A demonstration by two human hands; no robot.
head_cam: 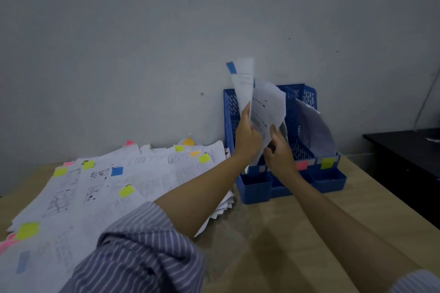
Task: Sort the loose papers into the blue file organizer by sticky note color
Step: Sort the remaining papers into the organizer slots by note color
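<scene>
Striped sleeve sits lowest in frame, left forearm running up from it across the loose papers spread on the bench, most tagged with yellow, pink, blue or orange sticky notes. Right forearm comes in bare from the lower right. Left hand, grip closed on a sheet with a blue sticky note, held upright above the left compartment of the blue file organizer. Right hand just beside it, fingers pinching the lower edge of a second white sheet that curls in front of the organizer's middle. Another sheet leans in the right compartment. Pink and yellow tags stuck on the organizer's front lip, pink partly hidden by the right hand. Organizer stands against the grey wall; dark furniture at far right.
</scene>
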